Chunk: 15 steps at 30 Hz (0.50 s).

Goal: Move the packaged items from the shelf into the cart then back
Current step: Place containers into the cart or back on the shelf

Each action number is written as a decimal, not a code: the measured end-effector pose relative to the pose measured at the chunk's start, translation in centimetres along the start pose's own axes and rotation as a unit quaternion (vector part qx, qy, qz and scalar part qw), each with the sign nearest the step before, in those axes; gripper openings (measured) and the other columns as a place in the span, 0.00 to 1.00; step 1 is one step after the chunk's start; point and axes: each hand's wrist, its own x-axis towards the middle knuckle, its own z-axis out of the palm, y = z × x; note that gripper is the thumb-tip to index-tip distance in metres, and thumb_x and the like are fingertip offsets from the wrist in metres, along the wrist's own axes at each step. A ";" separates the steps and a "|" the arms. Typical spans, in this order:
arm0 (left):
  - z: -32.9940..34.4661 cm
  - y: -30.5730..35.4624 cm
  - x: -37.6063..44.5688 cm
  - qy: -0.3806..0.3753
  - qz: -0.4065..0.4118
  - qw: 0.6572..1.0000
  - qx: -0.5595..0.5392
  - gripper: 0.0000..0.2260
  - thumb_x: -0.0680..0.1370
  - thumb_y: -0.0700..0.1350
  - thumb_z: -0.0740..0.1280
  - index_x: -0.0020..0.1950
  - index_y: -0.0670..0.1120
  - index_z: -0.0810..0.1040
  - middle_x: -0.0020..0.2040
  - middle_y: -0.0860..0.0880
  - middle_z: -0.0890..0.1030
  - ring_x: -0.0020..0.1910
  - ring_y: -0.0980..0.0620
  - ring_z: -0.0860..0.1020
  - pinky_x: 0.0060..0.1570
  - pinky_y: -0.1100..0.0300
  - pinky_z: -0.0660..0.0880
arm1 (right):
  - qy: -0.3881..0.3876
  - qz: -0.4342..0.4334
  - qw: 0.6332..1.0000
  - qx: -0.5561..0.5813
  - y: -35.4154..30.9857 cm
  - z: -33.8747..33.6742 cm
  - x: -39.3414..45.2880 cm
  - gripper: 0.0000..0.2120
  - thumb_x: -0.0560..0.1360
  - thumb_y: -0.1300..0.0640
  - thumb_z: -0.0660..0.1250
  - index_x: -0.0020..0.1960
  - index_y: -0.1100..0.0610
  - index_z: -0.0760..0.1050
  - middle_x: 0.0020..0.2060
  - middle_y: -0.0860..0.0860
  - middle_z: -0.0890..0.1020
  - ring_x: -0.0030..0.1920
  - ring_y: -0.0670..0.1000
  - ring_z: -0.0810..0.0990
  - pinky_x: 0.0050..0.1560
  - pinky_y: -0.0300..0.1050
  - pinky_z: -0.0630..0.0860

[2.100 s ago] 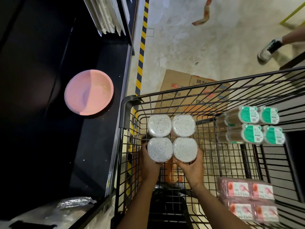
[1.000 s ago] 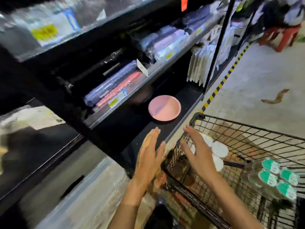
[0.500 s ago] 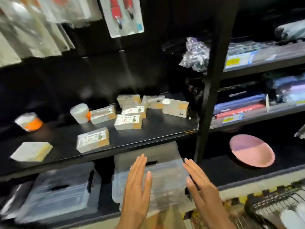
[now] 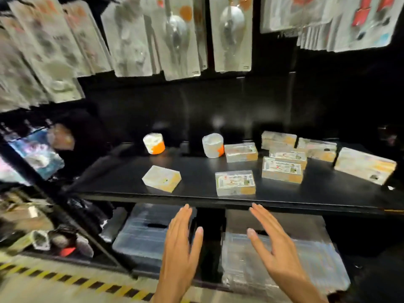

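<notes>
Since nothing is held yet, the left hand (image 4: 179,248) and right hand (image 4: 277,248), low centre, spread flat-fingered, apparently to flank the box (image 4: 235,182) on the shelf (image 4: 196,196) above.

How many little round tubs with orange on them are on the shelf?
2. One round tub stands at the back left of the black shelf; the other round tub stands to its right, beside the boxes. More may be hidden.

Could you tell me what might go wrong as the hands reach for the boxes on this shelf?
The front box sits close to the shelf edge, so a clumsy grip by the left hand or right hand might knock it off. The boxes behind are crowded together, so pulling one may shift its neighbours. The picture is blurred, so the reach may be hasty.
</notes>
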 end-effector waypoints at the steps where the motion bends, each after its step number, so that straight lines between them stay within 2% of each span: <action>1: -1.0 -0.8 0.4 0.007 -0.006 1.000 0.000 0.23 0.75 0.67 0.50 0.69 0.65 0.56 0.72 0.69 0.57 0.71 0.70 0.56 0.72 0.61 0.59 | -0.010 0.002 1.000 -0.003 -0.7 1.0 0.7 0.25 0.75 0.40 0.58 0.71 0.40 0.63 0.70 0.30 0.60 0.70 0.28 0.54 0.68 0.27 0.53; 8: -4.8 -5.4 4.6 0.026 -0.038 0.999 -0.019 0.20 0.80 0.58 0.55 0.72 0.63 0.55 0.73 0.66 0.59 0.71 0.70 0.56 0.68 0.72 0.55 | -0.050 -0.005 0.999 -0.022 -3.2 5.9 6.4 0.25 0.73 0.38 0.56 0.69 0.34 0.58 0.66 0.23 0.55 0.64 0.20 0.49 0.68 0.33 0.52; 12: -5.4 -8.0 8.6 0.028 -0.040 0.999 -0.021 0.21 0.79 0.59 0.55 0.71 0.64 0.55 0.73 0.65 0.59 0.71 0.70 0.56 0.68 0.72 0.56 | -0.062 -0.011 0.997 -0.035 -3.2 8.4 10.4 0.25 0.75 0.38 0.56 0.71 0.35 0.59 0.68 0.25 0.56 0.70 0.28 0.51 0.71 0.35 0.53; 15: -5.5 -10.4 12.2 0.026 -0.036 0.999 -0.016 0.22 0.79 0.62 0.54 0.72 0.64 0.55 0.73 0.66 0.59 0.71 0.69 0.56 0.70 0.64 0.59 | -0.068 -0.010 0.997 -0.029 -2.7 10.2 13.8 0.25 0.75 0.38 0.57 0.71 0.37 0.61 0.70 0.26 0.57 0.71 0.30 0.51 0.70 0.36 0.54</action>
